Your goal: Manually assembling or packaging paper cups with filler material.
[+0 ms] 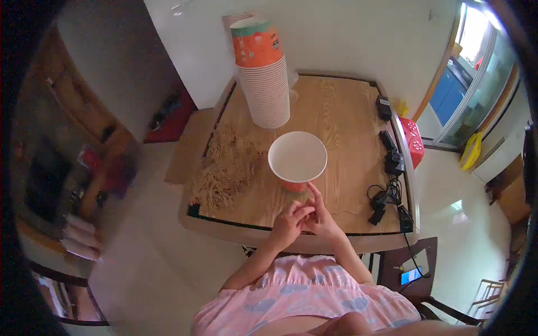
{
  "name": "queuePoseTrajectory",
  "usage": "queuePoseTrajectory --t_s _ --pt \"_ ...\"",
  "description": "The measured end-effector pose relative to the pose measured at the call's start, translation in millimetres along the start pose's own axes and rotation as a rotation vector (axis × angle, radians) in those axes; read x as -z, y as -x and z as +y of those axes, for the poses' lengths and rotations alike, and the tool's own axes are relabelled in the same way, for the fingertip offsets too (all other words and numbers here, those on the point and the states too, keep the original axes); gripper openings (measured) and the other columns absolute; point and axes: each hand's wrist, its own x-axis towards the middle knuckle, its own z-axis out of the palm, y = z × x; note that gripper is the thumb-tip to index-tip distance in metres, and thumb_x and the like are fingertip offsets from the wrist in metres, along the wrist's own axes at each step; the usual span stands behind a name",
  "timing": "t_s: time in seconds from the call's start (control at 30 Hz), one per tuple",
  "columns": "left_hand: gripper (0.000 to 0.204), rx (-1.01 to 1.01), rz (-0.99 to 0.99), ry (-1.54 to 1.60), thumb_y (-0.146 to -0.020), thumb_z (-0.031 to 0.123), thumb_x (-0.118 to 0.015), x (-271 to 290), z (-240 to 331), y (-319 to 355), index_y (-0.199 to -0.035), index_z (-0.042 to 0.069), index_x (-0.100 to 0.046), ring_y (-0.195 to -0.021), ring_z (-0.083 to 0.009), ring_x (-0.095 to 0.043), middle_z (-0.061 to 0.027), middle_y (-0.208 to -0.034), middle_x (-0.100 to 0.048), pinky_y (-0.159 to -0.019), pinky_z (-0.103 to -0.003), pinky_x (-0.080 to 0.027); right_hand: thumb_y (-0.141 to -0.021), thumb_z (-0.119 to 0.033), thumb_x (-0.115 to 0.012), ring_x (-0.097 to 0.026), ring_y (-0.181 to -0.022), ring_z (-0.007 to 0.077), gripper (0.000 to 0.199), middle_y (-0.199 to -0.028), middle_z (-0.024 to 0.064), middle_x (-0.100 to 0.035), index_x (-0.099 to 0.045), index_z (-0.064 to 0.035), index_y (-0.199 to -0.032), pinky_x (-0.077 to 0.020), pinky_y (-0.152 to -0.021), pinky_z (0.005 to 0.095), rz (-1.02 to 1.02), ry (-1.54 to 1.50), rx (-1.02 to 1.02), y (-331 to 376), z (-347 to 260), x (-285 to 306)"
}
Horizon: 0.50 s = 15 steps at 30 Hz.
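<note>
In front of me a white paper bucket (297,157) with an orange outside stands upright on the wooden table, its inside bare. My left hand (288,225) and my right hand (324,219) meet at the near table edge. The index finger of the right hand stretches up to the bucket's near side, by the rim; its other fingers are partly hidden. The left hand's fingers are bent together against the right hand, and anything between them cannot be made out. Left of the bucket lies a loose heap of tan shredded paper strips (227,171).
A tall stack of nested paper buckets (266,92) leans at the table's back. Black adapters and coiled cables (386,196) line the right side of the wooden table (342,117). Beyond that edge is a red stool (412,140). A lit phone (412,275) lies at lower right.
</note>
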Motion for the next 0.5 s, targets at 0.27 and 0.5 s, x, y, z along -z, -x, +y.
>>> queuePoseTrajectory --t_s 0.27,0.5 --pt "0.02 -0.032 -0.061 0.136 -0.068 0.004 -0.066 -4.5 -15.4 4.6 -0.087 0.01 -0.062 -0.075 -0.0225 -0.057 -0.0062 -0.086 -0.052 -0.063 -0.034 -0.048 -0.065 0.015 -0.044 -0.043 -0.078 0.0103 0.092 -0.088 0.0023 -0.041 -0.004 -0.0148 -0.142 -0.035 -0.064 0.0173 -0.163 -0.004 -0.049 2.3 -4.9 1.9" --pt "0.007 0.49 0.039 0.76 -0.079 0.006 -0.062 -18.6 -30.4 8.9 -0.083 0.003 -0.058 -0.068 -0.0085 -0.054 -0.0005 -0.079 -0.056 -0.062 -0.024 -0.045 -0.074 0.008 -0.053 -0.045 -0.077 0.0073 0.071 -0.086 -0.0004 -0.046 -0.023 -0.0104 -0.136 -0.037 -0.064 0.0184 -0.095 -0.028 -0.192 6.3 -16.5 7.7"
